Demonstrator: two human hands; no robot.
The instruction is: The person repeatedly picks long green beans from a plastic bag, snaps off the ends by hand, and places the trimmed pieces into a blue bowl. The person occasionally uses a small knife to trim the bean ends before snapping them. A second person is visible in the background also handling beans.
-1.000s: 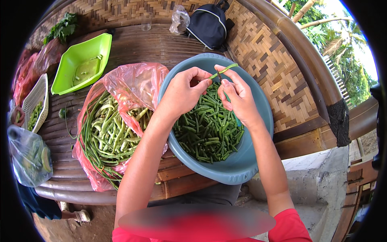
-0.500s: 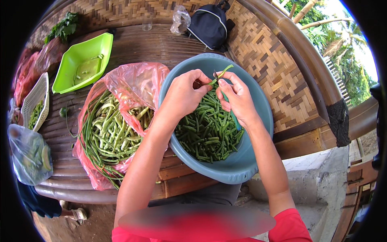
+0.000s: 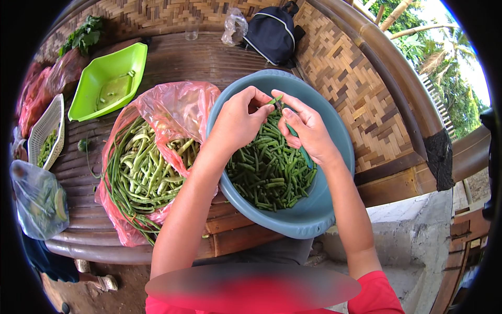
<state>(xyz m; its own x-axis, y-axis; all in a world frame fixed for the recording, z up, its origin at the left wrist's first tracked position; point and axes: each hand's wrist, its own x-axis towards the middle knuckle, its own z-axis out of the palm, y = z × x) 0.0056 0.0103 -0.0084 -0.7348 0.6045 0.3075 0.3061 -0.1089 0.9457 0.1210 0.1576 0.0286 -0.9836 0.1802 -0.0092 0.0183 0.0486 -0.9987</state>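
Observation:
Over a blue-grey plastic basin (image 3: 334, 220), my left hand (image 3: 241, 119) pinches a short green bean (image 3: 275, 99) between thumb and fingertips. My right hand (image 3: 308, 132) is closed around a small knife (image 3: 306, 157) with a green handle; its dark blade is up against the bean near my left fingertips. Below both hands, the basin holds a heap of cut green bean pieces (image 3: 269, 175). Left of the basin, a pink plastic bag (image 3: 180, 102) lies open with whole long beans (image 3: 144, 172) spilling toward the front edge.
A lime-green tray (image 3: 78, 107) with a few scraps stands at the back left. Beside it are a white basket (image 3: 60, 118), a clear bag of vegetables (image 3: 42, 201) and leafy greens (image 3: 83, 36). A black backpack (image 3: 270, 35) leans at the back, near a drinking glass (image 3: 191, 29).
The bean's long end, which stuck out past my right fingers, no longer shows; a shorter piece is between my hands. My right hand has shifted slightly, and both hands stay above the basin.

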